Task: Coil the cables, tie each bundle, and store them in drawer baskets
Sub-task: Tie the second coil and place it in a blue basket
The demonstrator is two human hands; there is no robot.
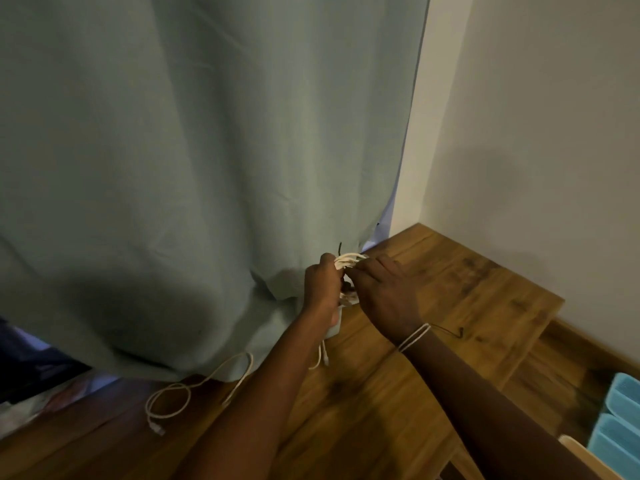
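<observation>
My left hand (320,284) grips a coiled white cable bundle (348,260) above the far side of the wooden table (450,292). A white charger block (335,323) hangs below that hand with short cable ends dangling. My right hand (381,292) pinches the bundle from the right, fingers curled at its loops. A dark tie end (340,248) pokes up from the bundle. A second white cable (194,389) lies loose in a loop on the table at the left, its plug toward the front. Blue drawer baskets (620,420) show at the lower right edge.
A grey-green curtain (207,168) hangs behind and drapes onto the table's far edge. A pale wall (536,150) stands to the right. A thin dark tie (450,330) lies on the table by my right wrist.
</observation>
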